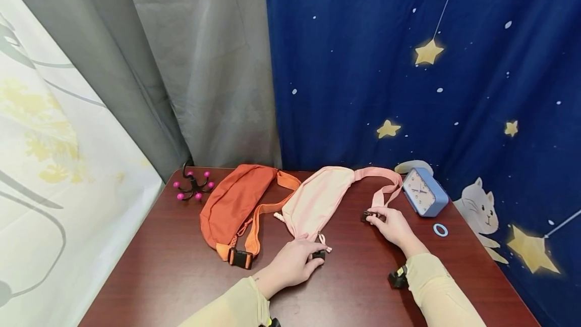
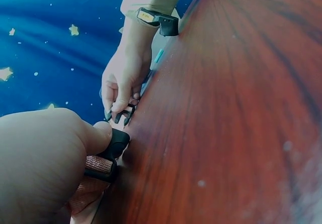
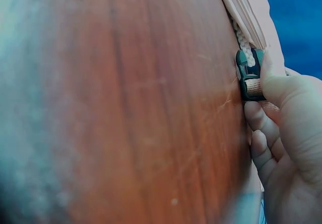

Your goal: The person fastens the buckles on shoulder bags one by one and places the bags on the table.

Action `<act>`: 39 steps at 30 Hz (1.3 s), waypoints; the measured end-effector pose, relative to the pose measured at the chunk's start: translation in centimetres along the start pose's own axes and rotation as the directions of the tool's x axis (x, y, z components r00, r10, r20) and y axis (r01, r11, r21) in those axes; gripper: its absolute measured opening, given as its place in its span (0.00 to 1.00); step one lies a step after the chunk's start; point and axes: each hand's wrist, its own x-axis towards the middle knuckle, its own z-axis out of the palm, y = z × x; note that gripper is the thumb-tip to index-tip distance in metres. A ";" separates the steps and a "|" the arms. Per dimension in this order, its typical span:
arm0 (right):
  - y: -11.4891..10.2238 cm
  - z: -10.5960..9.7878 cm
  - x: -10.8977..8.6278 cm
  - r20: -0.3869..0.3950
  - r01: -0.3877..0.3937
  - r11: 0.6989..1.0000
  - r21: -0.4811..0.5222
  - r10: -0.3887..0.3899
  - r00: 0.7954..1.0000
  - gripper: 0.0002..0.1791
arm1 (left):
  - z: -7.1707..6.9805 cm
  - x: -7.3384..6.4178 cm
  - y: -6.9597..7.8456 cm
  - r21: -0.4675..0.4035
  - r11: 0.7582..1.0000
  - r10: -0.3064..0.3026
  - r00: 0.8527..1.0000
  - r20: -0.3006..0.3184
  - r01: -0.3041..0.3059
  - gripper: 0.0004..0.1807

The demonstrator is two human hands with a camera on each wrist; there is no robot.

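Note:
A pale pink waist bag (image 1: pixel 317 201) lies on the table, its pink strap (image 1: pixel 386 178) curving off to the right. My left hand (image 1: pixel 295 262) pinches a black buckle half (image 2: pixel 118 142) at the bag's near end, thumb on one side of it. Farther right, my right hand (image 1: pixel 391 223) grips the pronged buckle half (image 2: pixel 126 114) on the strap's free end between thumb and fingers. In the right wrist view, pink webbing (image 3: pixel 254 86) threads through that half. A gap of bare table separates the two halves.
An orange waist bag (image 1: pixel 238 201) with a fastened black buckle (image 1: pixel 240 258) lies on the left. Behind it stands a black rack with pink knobs (image 1: pixel 194 184). A blue clock (image 1: pixel 425 192) and a light blue ring (image 1: pixel 440 230) are at the right, near the curtain (image 1: pixel 345 90).

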 end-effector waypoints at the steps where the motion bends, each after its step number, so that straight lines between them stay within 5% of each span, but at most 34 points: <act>1: 0.0 0.0 0.0 -0.003 0.002 1.000 -0.001 -0.002 1.000 0.12 | 0.0 0.0 0.0 -0.001 1.000 0.002 1.000 -0.001 -0.002 0.19; 24: -2.1 0.8 -1.8 0.026 0.100 0.995 0.025 -0.101 0.995 0.12 | 0.1 -0.1 -0.3 -0.035 0.999 -0.009 1.000 0.002 0.009 0.19; 39: -4.7 1.4 -2.9 0.051 0.235 0.972 0.024 -0.236 0.971 0.11 | 0.0 -0.2 -0.2 -0.030 0.999 0.010 1.000 -0.012 -0.010 0.19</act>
